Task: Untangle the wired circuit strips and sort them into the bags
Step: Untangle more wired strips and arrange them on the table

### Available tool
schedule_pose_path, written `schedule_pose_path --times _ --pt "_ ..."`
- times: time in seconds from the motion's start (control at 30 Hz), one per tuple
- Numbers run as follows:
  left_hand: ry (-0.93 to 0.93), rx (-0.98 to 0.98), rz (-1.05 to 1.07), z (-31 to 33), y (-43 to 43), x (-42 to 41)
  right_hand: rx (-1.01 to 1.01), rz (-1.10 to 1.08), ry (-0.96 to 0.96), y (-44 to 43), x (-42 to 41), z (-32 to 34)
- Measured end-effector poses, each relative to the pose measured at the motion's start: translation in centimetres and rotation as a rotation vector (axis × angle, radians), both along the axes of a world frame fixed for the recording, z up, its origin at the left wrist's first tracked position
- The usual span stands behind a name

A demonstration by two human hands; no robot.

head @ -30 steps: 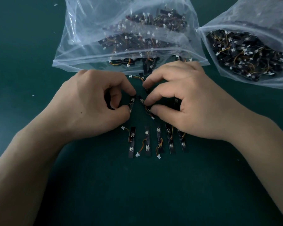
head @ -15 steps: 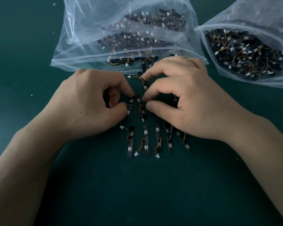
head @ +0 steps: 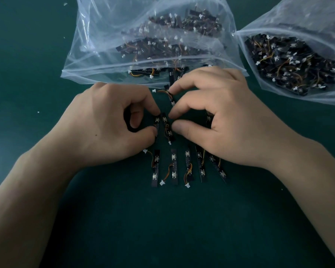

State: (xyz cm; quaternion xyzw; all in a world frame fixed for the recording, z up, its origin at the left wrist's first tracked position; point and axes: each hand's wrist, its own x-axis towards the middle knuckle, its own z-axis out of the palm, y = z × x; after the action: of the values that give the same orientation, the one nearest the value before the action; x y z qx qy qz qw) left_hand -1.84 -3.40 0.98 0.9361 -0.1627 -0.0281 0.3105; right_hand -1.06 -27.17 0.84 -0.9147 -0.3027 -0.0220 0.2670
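Two small black circuit strips with orange wires lie between my hands. My left hand [head: 112, 122] pinches the left strip [head: 156, 122] between thumb and forefinger. My right hand [head: 217, 117] has its thumb and middle finger at the right strip [head: 167, 128], while its forefinger tip rests on another wired strip [head: 169, 95] further back. Several separated strips [head: 173, 167] lie side by side in a row just below the hands. Two clear plastic bags, one at the back centre [head: 108, 45] and one at the back right [head: 317, 22], each hold a heap of strips.
Everything lies on a dark green mat [head: 162, 229]. A few strips [head: 143, 71] poke out at the open mouth of the centre bag. Small white specks [head: 38, 112] dot the mat at the left.
The two strips between my hands have come closer together and lie more upright. My right thumb has slid from the lower strip end up to its side. The rightmost strip in the row has tilted.
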Motion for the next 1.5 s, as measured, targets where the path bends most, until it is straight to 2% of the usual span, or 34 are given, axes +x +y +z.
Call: schedule_pose_path --times 0.3,0.47,0.57,0.93,1.07,1.27,1.5 --pt "0.016 -0.03 -0.017 0.0 0.3 0.2 -0.05 0.017 -0.006 -0.6 0.4 -0.1" --pt "0.003 -0.011 -0.004 -0.1 0.1 0.1 -0.17 0.094 -0.192 -0.7 0.6 0.0" --pt "-0.002 -0.003 0.008 0.0 0.1 0.0 -0.17 0.117 -0.233 -0.7 0.7 -0.1" --pt "-0.013 0.015 0.025 -0.2 -0.1 0.0 -0.099 0.138 -0.196 -0.8 0.6 0.1" --pt "-0.031 0.019 0.018 -0.2 -0.1 0.0 -0.049 0.058 -0.165 -0.7 0.7 0.1" --pt "-0.079 -0.046 0.024 -0.6 -0.3 -0.1 -0.184 0.018 -0.053 -0.5 0.4 0.0" --pt "-0.107 -0.076 0.057 -0.8 -0.9 -0.2 -0.217 0.007 -0.074 -0.5 0.5 0.5"
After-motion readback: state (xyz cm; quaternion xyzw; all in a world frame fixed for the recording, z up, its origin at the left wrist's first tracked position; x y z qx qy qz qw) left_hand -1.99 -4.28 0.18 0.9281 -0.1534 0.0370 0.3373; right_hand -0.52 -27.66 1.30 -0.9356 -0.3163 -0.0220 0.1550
